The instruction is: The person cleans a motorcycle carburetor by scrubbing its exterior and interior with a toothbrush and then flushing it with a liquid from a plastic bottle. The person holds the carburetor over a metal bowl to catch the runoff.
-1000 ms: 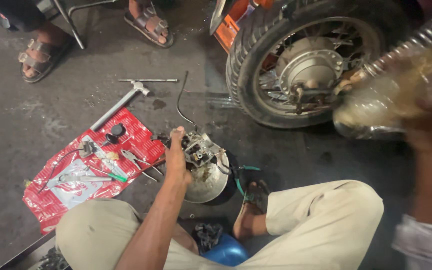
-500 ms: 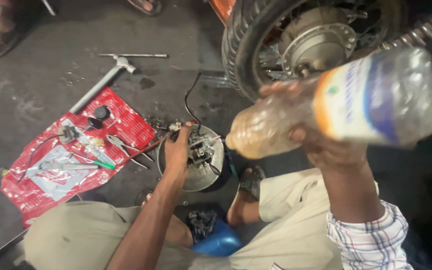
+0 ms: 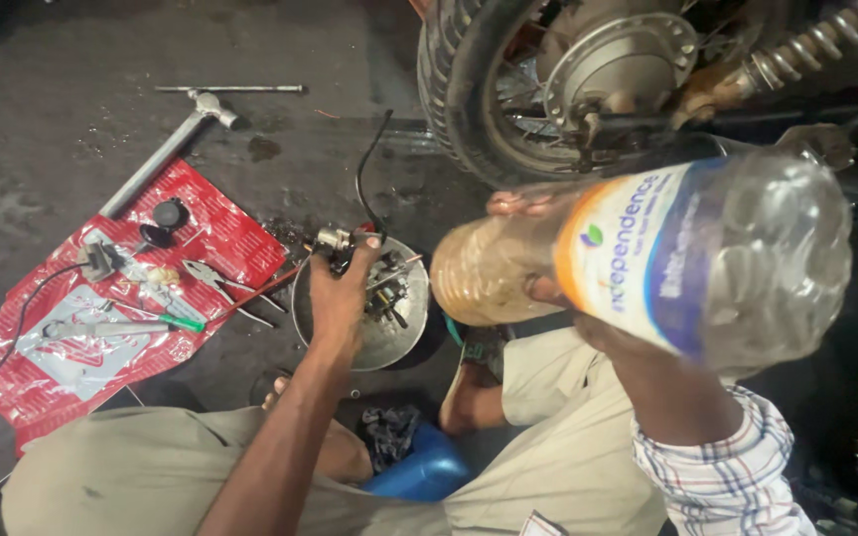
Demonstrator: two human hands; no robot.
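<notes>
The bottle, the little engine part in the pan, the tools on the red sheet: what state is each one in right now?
Plastic bottle: tipped on its side, neck toward the pan, brownish liquid inside; cap hidden.
Right hand: gripping the bottle.
Left hand: holding the small metal part over the pan.
Metal pan: upright on the floor, parts inside.
Pliers: lying on the red sheet, handles apart.
T-handle wrench: flat on the floor.
Wheel: mounted.

Tools (image 3: 166, 298) lie on a sheet (image 3: 52, 382), left of the pan (image 3: 389, 342).
</notes>
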